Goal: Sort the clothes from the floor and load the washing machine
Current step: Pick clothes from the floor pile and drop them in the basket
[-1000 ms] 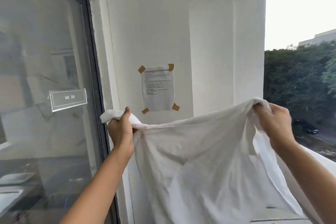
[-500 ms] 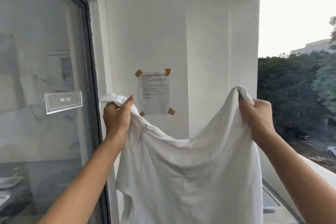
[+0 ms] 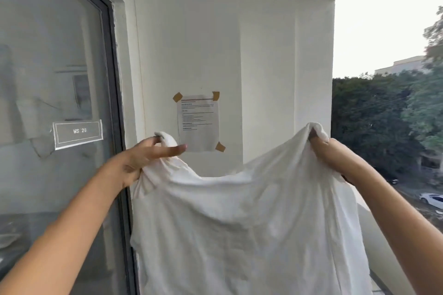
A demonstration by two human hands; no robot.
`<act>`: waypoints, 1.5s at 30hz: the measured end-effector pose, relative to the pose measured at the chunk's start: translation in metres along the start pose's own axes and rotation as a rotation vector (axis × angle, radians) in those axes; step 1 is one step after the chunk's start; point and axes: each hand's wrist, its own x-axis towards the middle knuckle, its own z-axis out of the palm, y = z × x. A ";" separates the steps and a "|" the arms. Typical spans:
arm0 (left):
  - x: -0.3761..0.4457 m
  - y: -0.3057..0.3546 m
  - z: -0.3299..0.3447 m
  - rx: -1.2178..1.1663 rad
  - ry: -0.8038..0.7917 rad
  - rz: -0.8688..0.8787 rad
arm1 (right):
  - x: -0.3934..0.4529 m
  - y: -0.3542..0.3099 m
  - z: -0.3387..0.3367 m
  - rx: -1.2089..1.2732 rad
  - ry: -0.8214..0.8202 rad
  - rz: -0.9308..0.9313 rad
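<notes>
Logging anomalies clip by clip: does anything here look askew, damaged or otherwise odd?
One small thing: the paper notice on the white wall is taped slightly crooked, with no tape visible at its lower left corner. The white garment, held up by the left hand and right hand, shows no tear or stain.

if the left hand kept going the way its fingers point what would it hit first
Probably the taped paper notice on the white wall: the left hand, gripping the white garment, points its extended finger at the notice's lower left edge. Depth is unclear.
</notes>
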 end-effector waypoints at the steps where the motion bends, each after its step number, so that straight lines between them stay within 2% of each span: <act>1: -0.003 -0.002 -0.005 0.052 -0.174 -0.077 | 0.000 0.003 0.001 -0.030 -0.012 0.005; 3: -0.009 -0.011 -0.011 0.107 -0.368 -0.108 | -0.002 0.007 0.002 -0.120 0.012 0.011; 5: -0.008 -0.022 -0.014 0.111 -0.396 -0.065 | -0.008 0.005 0.000 -0.174 0.102 0.010; 7: -0.007 -0.025 -0.011 0.102 -0.326 0.022 | -0.008 0.004 0.000 -0.047 0.081 -0.011; 10: -0.004 -0.019 -0.001 0.077 -0.135 0.167 | -0.011 -0.006 0.006 0.327 -0.132 -0.053; 13: -0.004 -0.003 0.022 0.063 -0.022 0.365 | -0.026 -0.027 0.015 0.617 -0.282 -0.239; 17: -0.010 0.019 0.055 0.023 -0.001 0.589 | -0.044 -0.055 0.026 0.814 -0.403 -0.342; 21: -0.017 0.033 0.082 0.120 -0.023 0.677 | -0.066 -0.082 0.034 0.913 -0.520 -0.433; 23: -0.022 0.035 0.092 0.181 -0.048 0.657 | -0.077 -0.090 0.038 0.890 -0.490 -0.538; 26: -0.025 0.037 0.099 0.261 -0.052 0.695 | -0.090 -0.096 0.037 0.850 -0.330 -0.665; 29: -0.027 0.043 0.101 0.230 0.042 0.762 | -0.096 -0.094 0.032 0.859 -0.222 -0.696; 32: -0.026 0.048 0.102 0.091 0.189 0.777 | -0.101 -0.084 0.043 0.903 -0.013 -0.669; 33: -0.026 0.050 0.103 0.026 0.231 0.780 | -0.102 -0.077 0.053 0.909 0.007 -0.636; 35: -0.025 0.054 0.104 -0.140 0.259 0.766 | -0.106 -0.058 0.075 0.881 -0.119 -0.541; 38: -0.017 0.064 0.105 -0.345 0.281 0.754 | -0.115 -0.020 0.111 0.846 -0.514 -0.277; 40: -0.009 0.069 0.104 -0.361 0.335 0.765 | -0.131 0.005 0.132 0.881 -0.767 -0.054; 41: -0.004 0.069 0.104 -0.340 0.372 0.778 | -0.137 0.012 0.140 0.902 -0.845 -0.027; 43: 0.004 0.063 0.102 -0.308 0.434 0.799 | -0.147 0.020 0.146 0.918 -0.897 -0.009; 45: 0.015 0.050 0.096 -0.303 0.510 0.743 | -0.156 0.019 0.139 0.948 -0.902 0.016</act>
